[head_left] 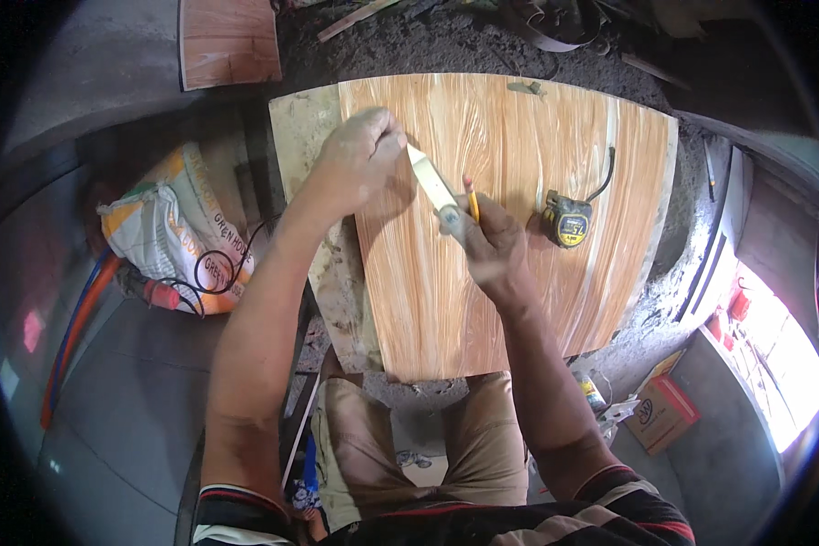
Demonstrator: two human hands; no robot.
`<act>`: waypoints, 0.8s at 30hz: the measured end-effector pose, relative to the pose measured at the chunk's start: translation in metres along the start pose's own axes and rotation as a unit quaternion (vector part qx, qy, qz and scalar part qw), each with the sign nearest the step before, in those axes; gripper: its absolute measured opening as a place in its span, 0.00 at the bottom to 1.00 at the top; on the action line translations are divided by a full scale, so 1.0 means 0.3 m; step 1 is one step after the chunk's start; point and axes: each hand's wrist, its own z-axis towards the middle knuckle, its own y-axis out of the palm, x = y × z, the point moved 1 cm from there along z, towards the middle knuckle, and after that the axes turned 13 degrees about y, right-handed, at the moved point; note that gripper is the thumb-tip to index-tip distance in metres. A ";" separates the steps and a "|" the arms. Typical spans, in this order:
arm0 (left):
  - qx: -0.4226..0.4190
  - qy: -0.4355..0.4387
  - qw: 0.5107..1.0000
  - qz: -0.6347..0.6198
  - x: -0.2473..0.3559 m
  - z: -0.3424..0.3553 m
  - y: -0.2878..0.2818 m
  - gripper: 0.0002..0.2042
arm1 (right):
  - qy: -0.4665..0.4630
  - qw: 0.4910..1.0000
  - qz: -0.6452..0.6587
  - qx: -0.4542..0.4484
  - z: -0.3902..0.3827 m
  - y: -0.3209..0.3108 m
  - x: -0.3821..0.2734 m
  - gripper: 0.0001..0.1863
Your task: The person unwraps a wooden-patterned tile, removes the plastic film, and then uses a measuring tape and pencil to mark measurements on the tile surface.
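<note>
A narrow pale cream strip (pixel 434 182) slants between my two hands above a large wood-grain panel (pixel 455 300). At the strip's upper end, the curled fingers of my left hand (pixel 359 164) pinch it. My right hand (pixel 499 241) grips the lower end, thumb pressed on it, and also keeps a yellow pencil (pixel 472 202) upright between its fingers. What exactly the strip is I cannot tell. To the right of my right hand, a yellow and black tape measure (pixel 567 220) lies on the panel, its black strap (pixel 602 177) reaching up and away.
A grey, smeared edge (pixel 305 136) runs along the panel's left side. Printed sacks (pixel 187 232) and cables sit at left. An offcut of wood-grain panel (pixel 230 45) leans at the far left. A cardboard box (pixel 662 414) stands at lower right, and rough rubble (pixel 409 41) lies beyond the panel.
</note>
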 end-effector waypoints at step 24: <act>-0.036 0.051 0.995 0.078 -0.287 0.437 -0.056 0.11 | 0.097 0.981 0.161 0.038 0.354 0.004 -0.185 0.18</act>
